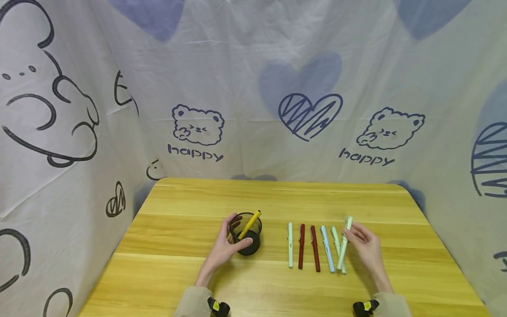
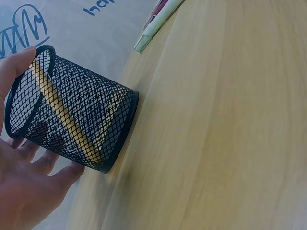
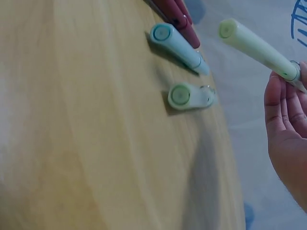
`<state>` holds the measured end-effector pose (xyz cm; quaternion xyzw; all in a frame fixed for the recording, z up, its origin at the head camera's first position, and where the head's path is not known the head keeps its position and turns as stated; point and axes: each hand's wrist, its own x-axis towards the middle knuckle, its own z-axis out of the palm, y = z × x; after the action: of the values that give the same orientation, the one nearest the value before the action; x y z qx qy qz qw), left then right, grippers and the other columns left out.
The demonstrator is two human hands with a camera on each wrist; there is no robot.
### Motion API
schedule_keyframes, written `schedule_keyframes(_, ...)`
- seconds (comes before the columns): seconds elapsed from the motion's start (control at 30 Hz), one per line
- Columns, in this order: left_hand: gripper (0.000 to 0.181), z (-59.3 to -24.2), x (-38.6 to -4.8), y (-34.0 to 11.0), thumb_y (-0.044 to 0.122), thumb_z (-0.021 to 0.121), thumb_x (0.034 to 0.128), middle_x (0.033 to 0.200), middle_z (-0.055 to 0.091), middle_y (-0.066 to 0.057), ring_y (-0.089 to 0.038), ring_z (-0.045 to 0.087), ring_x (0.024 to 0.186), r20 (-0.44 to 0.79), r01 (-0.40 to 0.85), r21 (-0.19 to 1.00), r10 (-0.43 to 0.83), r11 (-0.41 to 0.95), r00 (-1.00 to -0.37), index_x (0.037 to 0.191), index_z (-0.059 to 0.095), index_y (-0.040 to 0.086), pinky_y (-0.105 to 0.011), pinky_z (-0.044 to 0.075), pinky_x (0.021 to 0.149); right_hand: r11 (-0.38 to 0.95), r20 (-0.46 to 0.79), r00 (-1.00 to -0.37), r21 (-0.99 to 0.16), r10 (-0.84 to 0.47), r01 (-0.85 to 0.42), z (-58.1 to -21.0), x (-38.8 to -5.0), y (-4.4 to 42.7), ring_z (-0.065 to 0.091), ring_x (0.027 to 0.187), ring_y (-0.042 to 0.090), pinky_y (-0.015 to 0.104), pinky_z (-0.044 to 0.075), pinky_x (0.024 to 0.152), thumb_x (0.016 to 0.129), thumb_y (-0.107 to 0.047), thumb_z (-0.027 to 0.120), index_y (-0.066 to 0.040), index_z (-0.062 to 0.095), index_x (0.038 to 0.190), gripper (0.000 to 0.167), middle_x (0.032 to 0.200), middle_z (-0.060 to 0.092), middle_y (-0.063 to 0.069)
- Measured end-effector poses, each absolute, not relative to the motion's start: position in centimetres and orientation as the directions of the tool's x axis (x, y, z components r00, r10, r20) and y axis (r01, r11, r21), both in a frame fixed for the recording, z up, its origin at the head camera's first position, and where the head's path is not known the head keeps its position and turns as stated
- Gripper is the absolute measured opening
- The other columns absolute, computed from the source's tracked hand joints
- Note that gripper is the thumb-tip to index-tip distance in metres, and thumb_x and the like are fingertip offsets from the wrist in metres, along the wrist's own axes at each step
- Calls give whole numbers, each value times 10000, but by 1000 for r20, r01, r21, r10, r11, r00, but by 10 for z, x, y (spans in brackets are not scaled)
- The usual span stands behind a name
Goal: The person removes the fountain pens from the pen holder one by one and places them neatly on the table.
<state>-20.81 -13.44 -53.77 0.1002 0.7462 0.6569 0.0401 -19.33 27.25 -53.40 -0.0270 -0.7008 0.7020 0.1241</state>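
My left hand (image 1: pixel 222 251) holds a black mesh pen holder (image 1: pixel 249 247), thumb on the near side and fingers round the far side. A yellow pen (image 1: pixel 249 225) leans inside it, seen through the mesh in the left wrist view. My right hand (image 1: pixel 367 248) pinches a pale green pen (image 3: pixel 254 45) near its clip end, raised off the table. Below it lies another pale green pen (image 3: pixel 192 97). To its left, on the table, are a light blue pen (image 1: pixel 327 249), two dark red pens (image 1: pixel 301 246) and one more pale green pen (image 1: pixel 290 245).
The wooden table (image 1: pixel 277 293) has rounded far corners. A white cloth (image 1: pixel 253 145) printed with hearts and bears hangs behind it and along both sides. The lying pens form a row between the pen holder and my right hand.
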Motion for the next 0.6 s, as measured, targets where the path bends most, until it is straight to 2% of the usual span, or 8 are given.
schedule_keyframes(0.2, 901, -537, -208, -135, 168, 787, 876, 1609, 359, -104, -356, 253, 1537, 74, 101, 988, 210, 119, -975, 1579, 226, 141, -690, 130, 1221, 90, 54, -971, -995, 232, -34, -537, -193, 281, 684, 784, -55, 120, 558, 752, 951, -93, 691, 107, 597, 1278, 395, 840, 720, -218)
schedule_keyframes(0.37, 887, -537, -208, -135, 164, 787, 876, 1609, 358, -102, -352, 250, 1539, 75, 100, 989, 209, 111, -975, 1572, 237, 175, -683, 127, 1225, 137, 1, -971, -990, 241, 33, -539, -192, 286, 667, 792, -75, 115, 549, 745, 970, -152, 678, 144, 518, 1356, 512, 836, 699, -253)
schedule_keyframes(0.53, 890, -538, -208, -135, 169, 793, 870, 1607, 363, -102, -350, 248, 1541, 70, 94, 989, 200, 114, -977, 1570, 243, 178, -674, 129, 1229, 121, -37, -969, -990, 246, 69, -543, -191, 289, 663, 797, -69, 117, 544, 741, 971, -165, 678, 125, 533, 1353, 501, 827, 697, -248)
schedule_keyframes(0.6, 892, -538, -208, -134, 175, 797, 866, 1604, 368, -103, -351, 252, 1540, 69, 94, 988, 196, 121, -978, 1568, 247, 176, -675, 136, 1228, 125, -53, -966, -988, 253, 87, -544, -191, 290, 656, 800, -73, 117, 541, 742, 969, -182, 684, 87, 564, 1336, 470, 824, 692, -258)
